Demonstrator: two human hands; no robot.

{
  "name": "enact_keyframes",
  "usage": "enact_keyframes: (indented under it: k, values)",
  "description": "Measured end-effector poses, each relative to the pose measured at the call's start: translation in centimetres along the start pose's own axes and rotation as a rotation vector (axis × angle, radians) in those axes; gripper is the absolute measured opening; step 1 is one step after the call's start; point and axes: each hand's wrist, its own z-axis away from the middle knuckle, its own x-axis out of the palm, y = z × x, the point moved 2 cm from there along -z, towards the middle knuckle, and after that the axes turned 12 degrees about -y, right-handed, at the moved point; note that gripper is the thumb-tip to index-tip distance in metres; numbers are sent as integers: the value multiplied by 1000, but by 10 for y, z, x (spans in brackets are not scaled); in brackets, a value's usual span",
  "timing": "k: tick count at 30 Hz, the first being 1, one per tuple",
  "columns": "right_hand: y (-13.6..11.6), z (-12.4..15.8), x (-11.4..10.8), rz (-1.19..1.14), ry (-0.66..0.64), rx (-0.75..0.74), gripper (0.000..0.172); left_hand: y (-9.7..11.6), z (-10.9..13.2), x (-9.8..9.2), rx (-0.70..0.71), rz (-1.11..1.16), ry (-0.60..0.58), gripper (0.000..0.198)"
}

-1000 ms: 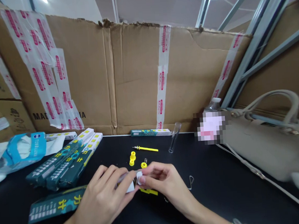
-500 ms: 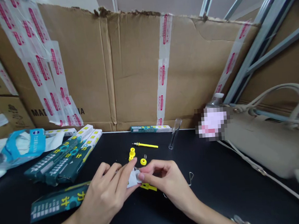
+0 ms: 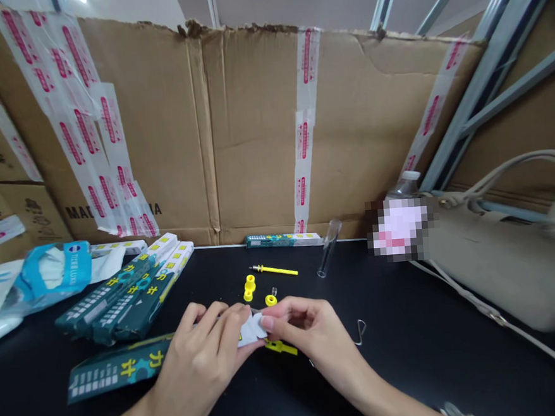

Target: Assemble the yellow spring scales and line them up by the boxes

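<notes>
L grip (image 3: 199, 354), R grip (image 3: 305, 333) pinching white scrap (image 3: 252, 331) together.

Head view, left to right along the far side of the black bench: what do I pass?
Blue packet → teal boxes → lone teal box → glass tube → plastic bottle → beige handbag

Black bench (image 3: 412, 363), busy on the left!
Green printed cartons (image 3: 122, 301) pile up left, blue plastic bag (image 3: 54, 274) far left; yellow rod (image 3: 273, 270), yellow spools (image 3: 249, 288), glass tube (image 3: 329, 249) far centre; wire hook (image 3: 360, 333) right.
</notes>
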Motion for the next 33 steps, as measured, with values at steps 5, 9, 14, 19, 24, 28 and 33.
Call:
enact_keyframes:
  k: [5,9,14,19,24,28,33]
  values:
    - [4,2,2,117,36,-10,37,2,3,4,-3,-6,-19,22]
    - [4,2,1,113,33,-23,35,3,3,4,-9,-4,-28,20]
    - [4,-1,-2,-12,-29,2,41,2,2,4,-29,-1,-23,20]
    - [5,0,0,133,-20,-26,38,3,4,5,-28,-4,-47,21]
    - [-3,11,9,519,-67,-234,25,1,6,6,-37,-17,-64,18]
    - [-5,20,15,784,-179,-392,27,-2,5,7,-48,-18,-79,21]
    - [0,15,13,670,-111,-375,15,-1,2,4,-39,47,-48,21]
